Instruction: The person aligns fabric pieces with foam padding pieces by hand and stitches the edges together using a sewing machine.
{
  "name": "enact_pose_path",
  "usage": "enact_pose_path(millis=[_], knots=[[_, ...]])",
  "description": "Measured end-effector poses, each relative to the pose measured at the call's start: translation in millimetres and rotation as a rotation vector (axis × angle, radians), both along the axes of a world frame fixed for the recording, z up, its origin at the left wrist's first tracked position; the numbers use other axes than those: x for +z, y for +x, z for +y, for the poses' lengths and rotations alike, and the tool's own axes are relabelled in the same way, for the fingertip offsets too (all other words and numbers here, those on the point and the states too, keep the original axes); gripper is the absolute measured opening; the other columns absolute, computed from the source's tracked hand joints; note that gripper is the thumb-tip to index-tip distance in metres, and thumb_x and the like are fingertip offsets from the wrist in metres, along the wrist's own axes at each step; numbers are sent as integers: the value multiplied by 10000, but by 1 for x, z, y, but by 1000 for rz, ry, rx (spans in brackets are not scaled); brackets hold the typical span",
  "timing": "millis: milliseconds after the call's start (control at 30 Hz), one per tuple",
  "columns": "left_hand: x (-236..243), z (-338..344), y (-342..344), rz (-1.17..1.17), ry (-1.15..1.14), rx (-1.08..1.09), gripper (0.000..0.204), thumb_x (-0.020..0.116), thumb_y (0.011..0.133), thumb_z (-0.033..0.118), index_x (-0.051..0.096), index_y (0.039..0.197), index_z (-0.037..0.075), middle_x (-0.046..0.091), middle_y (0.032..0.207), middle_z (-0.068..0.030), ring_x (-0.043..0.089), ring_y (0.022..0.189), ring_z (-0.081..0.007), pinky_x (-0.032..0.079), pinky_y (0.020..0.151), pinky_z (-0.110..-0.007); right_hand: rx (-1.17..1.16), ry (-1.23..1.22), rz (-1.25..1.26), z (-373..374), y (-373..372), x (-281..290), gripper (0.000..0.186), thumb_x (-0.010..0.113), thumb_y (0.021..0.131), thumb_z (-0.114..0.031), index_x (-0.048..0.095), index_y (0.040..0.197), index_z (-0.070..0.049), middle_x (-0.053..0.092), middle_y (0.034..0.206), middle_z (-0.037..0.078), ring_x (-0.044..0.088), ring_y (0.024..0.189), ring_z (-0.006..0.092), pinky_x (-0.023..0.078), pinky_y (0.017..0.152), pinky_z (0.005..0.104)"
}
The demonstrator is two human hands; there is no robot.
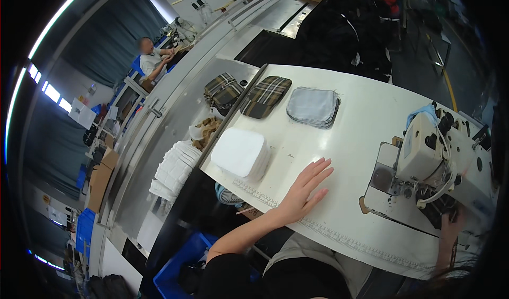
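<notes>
My left hand rests over the white sewing table, fingers stretched out, holding nothing. At the right, my right hand reaches to the near side of the sewing machine, beside a dark piece under the machine head. Its fingers are partly hidden there, so their grip is unclear. Left of my left hand stands a thick stack of white padded pieces with rounded corners. Behind it lie a stack of grey fabric pieces and a stack of brown plaid pieces.
A ruler strip runs along the table's near edge. Beyond the left edge, a metal surface holds more plaid pieces and white padded pieces. Black fabric is heaped behind the table. A blue bin stands below left. Two people sit farther off.
</notes>
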State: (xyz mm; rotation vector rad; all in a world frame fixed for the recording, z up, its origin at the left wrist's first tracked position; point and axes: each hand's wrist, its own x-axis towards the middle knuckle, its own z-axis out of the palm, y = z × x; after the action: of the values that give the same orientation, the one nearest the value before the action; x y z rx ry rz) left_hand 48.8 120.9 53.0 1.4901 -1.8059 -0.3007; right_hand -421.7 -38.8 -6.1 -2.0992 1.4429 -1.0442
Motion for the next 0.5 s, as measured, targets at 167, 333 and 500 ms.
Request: enact_pose_path(millis=[167,333,500], knots=[[4,-3,-60,24,-49,-228,496,603,958,92,493,1434,6,456,1504,-165,410,1413,-344,362,1161,-439,488,-365,282,93,157,50,292,675,672,63,530,920,8,573,1083,188,590,989,377,492,811,463],[-46,-4,-76,-192,34,-355,549,595,985,208,440,1470,1,402,1549,-162,365,1453,-318,328,1192,-452,627,-417,274,108,190,23,362,718,709,5,610,1048,73,605,1140,201,600,1068,362,515,869,448],[-46,11,-49,-301,78,-391,613,570,1004,287,373,1514,9,331,1603,-152,285,1502,-303,246,1234,-459,817,-273,297,108,171,38,447,762,757,-100,624,1154,53,587,1281,216,550,1219,392,459,1017,518]])
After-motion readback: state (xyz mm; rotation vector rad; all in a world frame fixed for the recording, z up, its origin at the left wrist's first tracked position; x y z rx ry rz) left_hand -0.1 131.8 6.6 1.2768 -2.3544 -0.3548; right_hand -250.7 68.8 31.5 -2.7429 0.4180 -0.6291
